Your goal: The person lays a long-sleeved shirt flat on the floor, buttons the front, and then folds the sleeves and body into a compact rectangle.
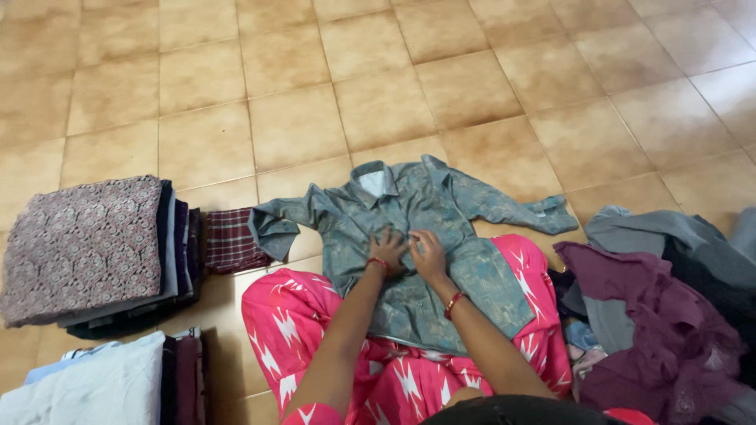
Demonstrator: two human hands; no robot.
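Head view shows both hands — left hand [387,245] and right hand [428,252] — pressed flat, fingers spread, gripping nothing, on a soft, light shirt [417,236] spread over lap and floor [315,94] — probably easiest lifted by its shoulders.

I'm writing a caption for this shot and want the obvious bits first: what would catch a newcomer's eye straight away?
First, the blue-green patterned shirt spread flat, collar away, partly on the tiled floor and partly over a bright pink-and-white lap, with the left hand and right hand pressed side by side on its front. To the left stands a neat stack of folded clothes; to the right lies a loose heap of grey and maroon garments.
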